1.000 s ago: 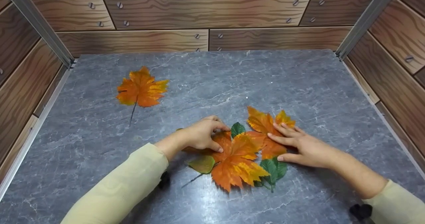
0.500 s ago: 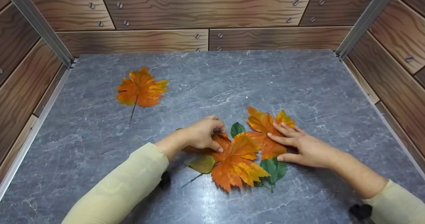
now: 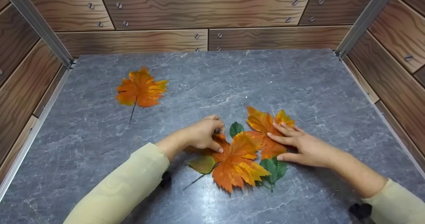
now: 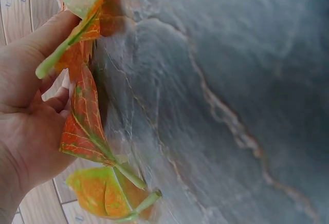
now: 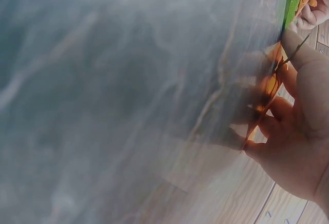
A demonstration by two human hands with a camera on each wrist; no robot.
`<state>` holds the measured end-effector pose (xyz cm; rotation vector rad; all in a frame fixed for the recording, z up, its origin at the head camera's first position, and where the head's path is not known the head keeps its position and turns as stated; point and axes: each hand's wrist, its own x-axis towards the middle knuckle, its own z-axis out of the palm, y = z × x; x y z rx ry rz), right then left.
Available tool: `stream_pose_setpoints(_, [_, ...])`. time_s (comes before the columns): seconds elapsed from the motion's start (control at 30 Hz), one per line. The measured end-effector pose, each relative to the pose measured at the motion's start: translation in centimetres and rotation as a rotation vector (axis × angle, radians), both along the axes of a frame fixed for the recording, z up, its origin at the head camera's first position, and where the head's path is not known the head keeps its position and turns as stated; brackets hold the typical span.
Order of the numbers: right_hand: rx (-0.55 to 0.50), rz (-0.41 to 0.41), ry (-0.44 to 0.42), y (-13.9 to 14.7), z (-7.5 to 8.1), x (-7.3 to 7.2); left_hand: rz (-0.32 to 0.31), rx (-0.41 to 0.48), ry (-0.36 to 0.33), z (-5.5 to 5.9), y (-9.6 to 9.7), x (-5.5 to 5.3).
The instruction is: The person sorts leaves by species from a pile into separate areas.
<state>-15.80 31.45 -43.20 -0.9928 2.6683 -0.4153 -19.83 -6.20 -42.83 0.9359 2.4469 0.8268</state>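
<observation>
In the head view my left hand (image 3: 206,134) pinches the upper left edge of a large orange maple leaf (image 3: 237,164), thumb on top and fingers curled at the far side. The leaf's dark stem points down left. To the right, my right hand (image 3: 305,147) rests with spread, straight fingers on another orange maple leaf (image 3: 260,121). Green leaves (image 3: 274,169) show beneath and between the two. A rounded green-brown leaf (image 3: 202,164) lies below my left hand. The left wrist view shows a red-orange leaf (image 4: 85,116) and a yellow-orange leaf (image 4: 103,193) near the palm.
A separate orange maple leaf (image 3: 142,88) with a dark stem lies at the back left of the grey marbled table (image 3: 199,74). Wood-patterned walls (image 3: 206,11) and metal corner posts (image 3: 40,25) enclose the back and sides.
My left fingers have curled further in, drawing the upper edge of the large orange leaf toward the thumb. That leaf has shifted very slightly. My right hand has stayed in place.
</observation>
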Motion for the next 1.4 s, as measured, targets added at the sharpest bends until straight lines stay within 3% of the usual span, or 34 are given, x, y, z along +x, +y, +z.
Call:
stream_pose_setpoints(0.2, [0.009, -0.005, -0.005, -0.1, -0.1, 0.0, -0.006, -0.031, 0.030, 0.2, 0.1, 0.2])
stream_pose_setpoints(0.47, [0.005, -0.007, -0.007, -0.1, 0.0, 0.0, 0.006, -0.053, -0.010, 0.7, 0.2, 0.5])
stream_pose_setpoints(0.73, [-0.005, -0.004, 0.007, 0.0, 0.0, 0.1, 0.014, 0.092, -0.085, 1.6, -0.1, 0.7])
stream_pose_setpoints(1.1, [-0.009, -0.004, 0.006, 0.1, -0.1, 0.0, 0.046, 0.298, -0.279, 3.5, -0.3, 1.2])
stream_pose_setpoints(1.2, [-0.014, -0.020, -0.009, 0.1, 0.0, 0.0, 0.030, 0.341, -0.283, 3.8, -0.4, 1.3])
stream_pose_setpoints(1.4, [-0.034, -0.015, 0.002, 0.0, 0.1, 0.1, -0.005, 0.348, -0.243, 4.8, -0.5, 1.6])
